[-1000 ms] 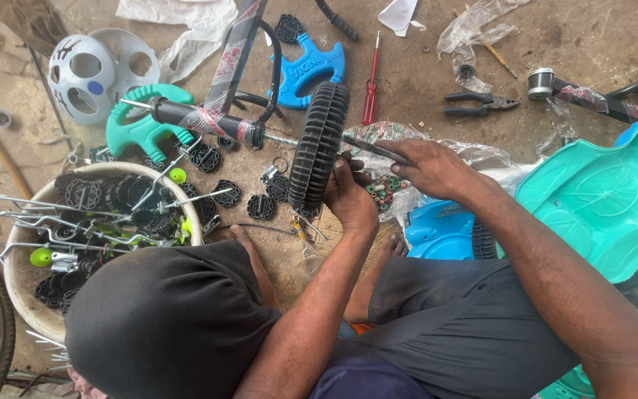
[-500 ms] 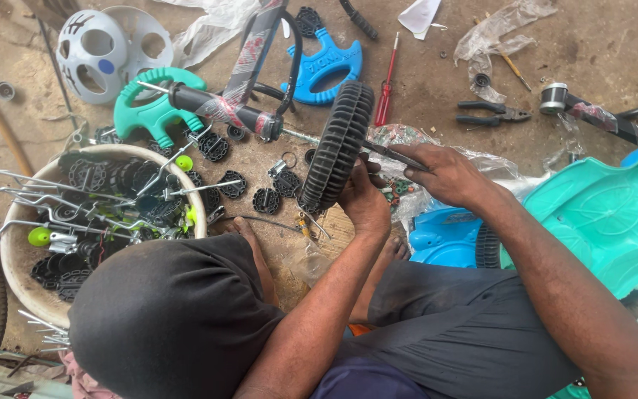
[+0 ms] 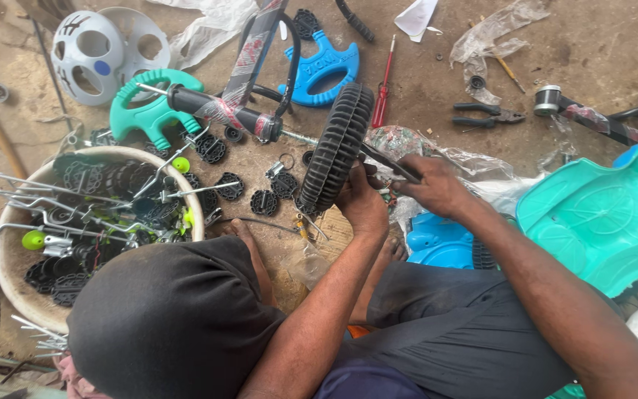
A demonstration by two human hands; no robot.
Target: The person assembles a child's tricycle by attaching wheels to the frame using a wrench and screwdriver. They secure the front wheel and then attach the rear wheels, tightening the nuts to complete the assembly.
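A black ribbed plastic wheel [image 3: 337, 146] stands on edge on the dirt floor, tilted to the right. My left hand [image 3: 363, 207] grips its lower right side. My right hand [image 3: 437, 186] is just right of the wheel, closed on a thin dark metal rod [image 3: 387, 159] whose tip reaches the wheel's hub. A thin threaded axle [image 3: 300, 138] runs from a black tube [image 3: 219, 111] on the left to the wheel's other side. My knee under black cloth [image 3: 171, 325] fills the lower left.
A round basin [image 3: 9, 258] of wire parts and black discs sits at left. Small black discs [image 3: 263, 201], a green handle piece [image 3: 153, 111], a blue plastic part [image 3: 323, 66], a red screwdriver [image 3: 384, 81], pliers [image 3: 485, 114] and a teal seat [image 3: 603, 218] lie around.
The wheel has tipped further to the right. My right hand has closed in on its hub with the rod. The view has shifted slightly.
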